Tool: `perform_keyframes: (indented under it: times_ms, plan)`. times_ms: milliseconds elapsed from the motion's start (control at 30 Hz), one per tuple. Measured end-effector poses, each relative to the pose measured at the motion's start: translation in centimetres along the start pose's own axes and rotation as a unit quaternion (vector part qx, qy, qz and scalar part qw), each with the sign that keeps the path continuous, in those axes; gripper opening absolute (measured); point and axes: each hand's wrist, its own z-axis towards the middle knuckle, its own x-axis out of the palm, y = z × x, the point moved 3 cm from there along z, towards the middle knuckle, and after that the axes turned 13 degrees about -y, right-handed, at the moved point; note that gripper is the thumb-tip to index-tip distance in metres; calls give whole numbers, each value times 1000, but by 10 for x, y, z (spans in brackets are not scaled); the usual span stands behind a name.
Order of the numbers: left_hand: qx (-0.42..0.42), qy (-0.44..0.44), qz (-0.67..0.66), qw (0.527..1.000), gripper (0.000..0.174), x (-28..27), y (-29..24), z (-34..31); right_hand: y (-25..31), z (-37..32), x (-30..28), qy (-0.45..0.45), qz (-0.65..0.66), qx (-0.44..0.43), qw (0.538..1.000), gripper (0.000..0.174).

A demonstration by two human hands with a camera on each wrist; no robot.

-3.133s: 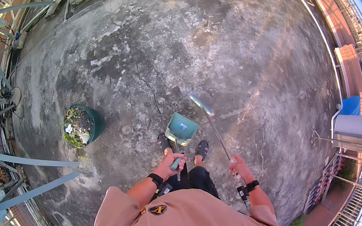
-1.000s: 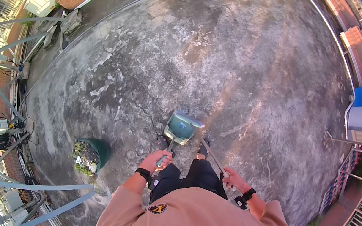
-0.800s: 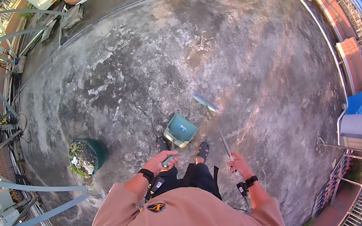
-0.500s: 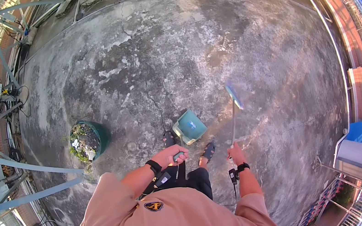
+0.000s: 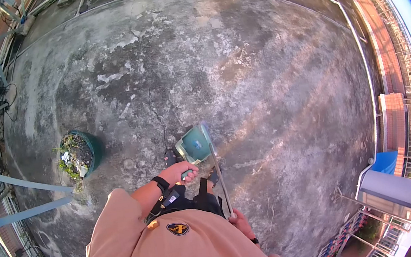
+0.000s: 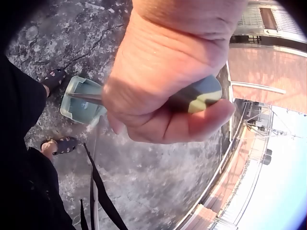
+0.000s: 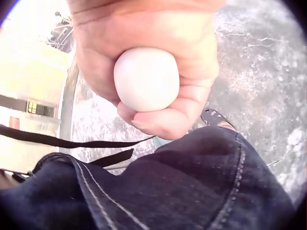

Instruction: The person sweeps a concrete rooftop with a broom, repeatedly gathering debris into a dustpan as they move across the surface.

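A long-handled green dustpan (image 5: 192, 147) is down by the person's feet, with a small pale patch inside it. My left hand (image 5: 178, 173) grips the green end of its handle; in the left wrist view this rounded grip (image 6: 207, 91) pokes out of the curled fingers. My right hand (image 5: 241, 224) holds a broom by its long metal stick (image 5: 220, 179). At the dustpan's right edge, the broom head overlaps the rim in the head view. Close up in the right wrist view, fingers wrap around the stick's white rounded end (image 7: 146, 79).
A dark green tub (image 5: 94, 150) with soil, weeds and litter stands on the left of the stained concrete floor (image 5: 274, 92). The person's sandalled foot (image 5: 170, 158) is beside the dustpan. Metal struts (image 5: 28, 212) reach in from the left; a pipe (image 5: 371, 79) borders the right.
The broom has swung left, from the open floor at the right to the dustpan's edge. My right hand has come in closer to the body. The left hand keeps hold of the dustpan.
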Motion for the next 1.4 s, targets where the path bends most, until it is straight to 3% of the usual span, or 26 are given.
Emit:
perform_keyframes:
  times_ms: [67,133,300,433,467,500,567,633,700,767,833,967,1067,1200,1400]
  plan:
    - [1,-34,-4,999,21,9,5,-8,7,-1,-15,6,48,3,999,54]
    - [-13,-69,-8,997,23,9,10,-5,6,11,-37,-28,133,-11,991,65]
    - [-31,-56,5,998,21,9,18,-2,28,47,-102,-124,55,-73,988,68]
    - [-48,-72,31,996,19,4,18,2,37,92,-133,-169,86,-55,980,71]
    - [-48,-75,30,996,19,6,17,1,39,105,-134,-163,119,-51,978,51]
    - [-64,-92,50,992,18,9,14,1,40,118,-130,-157,153,-47,974,32]
    - [-83,-111,72,988,18,17,8,2,41,125,-103,-173,158,-36,972,27]
    - [-50,-137,100,984,17,24,0,7,53,98,-50,-137,63,-37,988,36]
    - [-48,-112,114,986,19,29,-4,10,13,110,-5,-100,65,-20,993,43]
    - [-23,-116,130,984,18,38,-9,5,10,77,38,-46,-7,17,999,64]
    - [-13,-86,136,987,17,38,-9,11,-1,65,59,-1,-75,-14,997,62]
    - [5,-75,99,992,14,34,-10,11,34,22,57,77,-38,-2,996,61]
    - [9,-83,95,992,15,28,-12,-1,60,3,42,85,116,38,989,56]
    - [2,-44,72,996,17,10,-15,2,102,5,30,39,-39,-75,996,56]
    - [31,11,-41,999,19,9,-30,-18,219,53,14,1,-99,-162,982,55]
